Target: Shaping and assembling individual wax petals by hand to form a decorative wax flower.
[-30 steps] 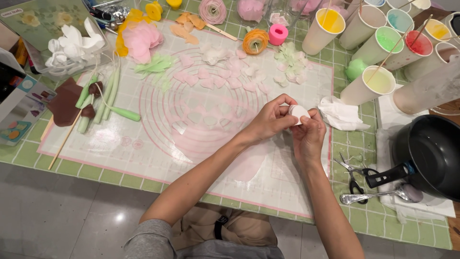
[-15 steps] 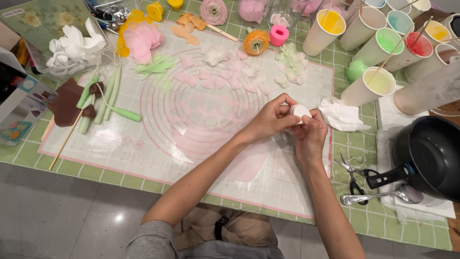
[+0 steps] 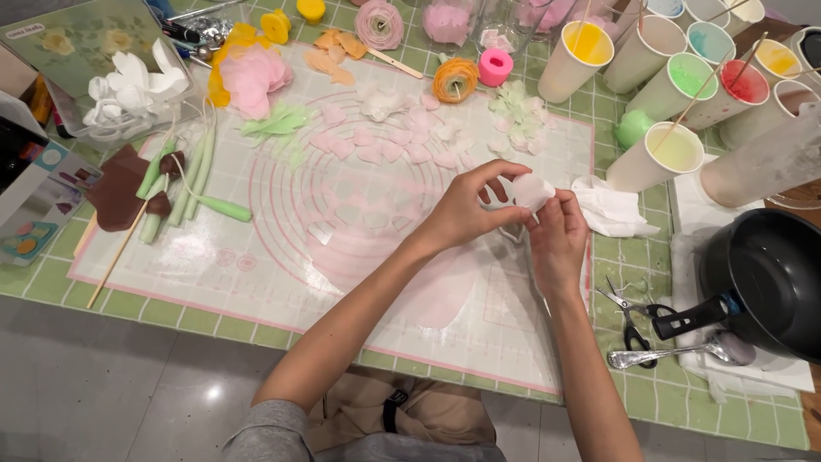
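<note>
Two-handed grip on white petal [image 3: 534,190], cups [image 3: 658,158] beside

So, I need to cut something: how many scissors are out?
1: the scissors lie on the green grid cloth by the black pan, just above the spoon. More may hide in the clutter.

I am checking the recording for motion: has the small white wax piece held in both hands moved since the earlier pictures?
No. The small white wax piece sits just left of the crumpled white tissue, as before.
</note>
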